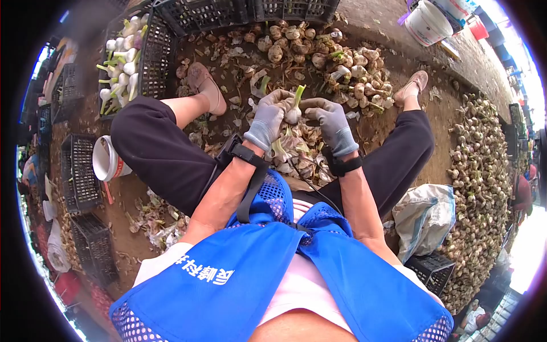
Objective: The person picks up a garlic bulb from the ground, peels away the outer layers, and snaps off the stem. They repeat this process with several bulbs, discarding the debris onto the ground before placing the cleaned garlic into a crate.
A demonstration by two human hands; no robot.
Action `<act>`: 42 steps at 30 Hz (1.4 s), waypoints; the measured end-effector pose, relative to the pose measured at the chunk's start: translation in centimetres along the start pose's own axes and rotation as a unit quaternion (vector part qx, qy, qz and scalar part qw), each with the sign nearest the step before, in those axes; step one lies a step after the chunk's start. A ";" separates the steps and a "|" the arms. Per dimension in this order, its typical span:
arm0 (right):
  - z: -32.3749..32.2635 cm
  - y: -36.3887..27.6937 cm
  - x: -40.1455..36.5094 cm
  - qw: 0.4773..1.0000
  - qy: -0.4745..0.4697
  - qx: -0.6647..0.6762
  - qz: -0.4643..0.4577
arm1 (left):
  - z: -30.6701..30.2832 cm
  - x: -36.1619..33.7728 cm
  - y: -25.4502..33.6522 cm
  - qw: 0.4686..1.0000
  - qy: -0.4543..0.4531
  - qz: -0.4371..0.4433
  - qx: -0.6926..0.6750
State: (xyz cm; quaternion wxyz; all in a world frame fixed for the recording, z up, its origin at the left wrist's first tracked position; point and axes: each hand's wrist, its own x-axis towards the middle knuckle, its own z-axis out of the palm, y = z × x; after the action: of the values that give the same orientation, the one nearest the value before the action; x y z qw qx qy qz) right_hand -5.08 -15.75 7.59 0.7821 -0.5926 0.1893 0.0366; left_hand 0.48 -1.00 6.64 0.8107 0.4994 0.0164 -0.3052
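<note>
A garlic bulb [293,112] with a short green stalk sits between both gloved hands, above my lap. My left hand [268,118] in a grey glove grips it from the left. My right hand [332,121], also gloved, pinches it from the right. Loose garlic skins [299,154] lie heaped between my knees, just under the hands. A pile of unpeeled garlic bulbs [333,57] lies on the dirt ahead of my feet.
A black crate [149,62] at upper left holds cleaned white garlic. More black crates [80,176] and a white bucket [105,161] stand at left. A long heap of garlic [481,188] runs down the right, beside a sack [424,219]. Another white bucket [427,23] stands at upper right.
</note>
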 end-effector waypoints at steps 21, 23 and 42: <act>-1.1 0.4 -0.1 0.999 -0.043 0.027 -0.001 | 0.0 -0.1 0.2 1.000 0.024 -0.005 0.016; -1.2 0.6 0.1 0.999 -0.040 0.034 -0.009 | 0.0 0.0 0.3 0.997 0.029 -0.022 -0.073; 0.5 -0.4 -0.8 0.999 -0.021 0.010 0.044 | 0.1 0.1 -1.4 0.992 0.059 -0.004 -0.115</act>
State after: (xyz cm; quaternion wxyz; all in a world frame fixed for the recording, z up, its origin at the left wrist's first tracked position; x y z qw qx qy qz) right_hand -5.56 -15.26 8.38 0.7894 -0.5750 0.1989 0.0814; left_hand -0.15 -1.59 5.51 0.8592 0.4199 0.1014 -0.2741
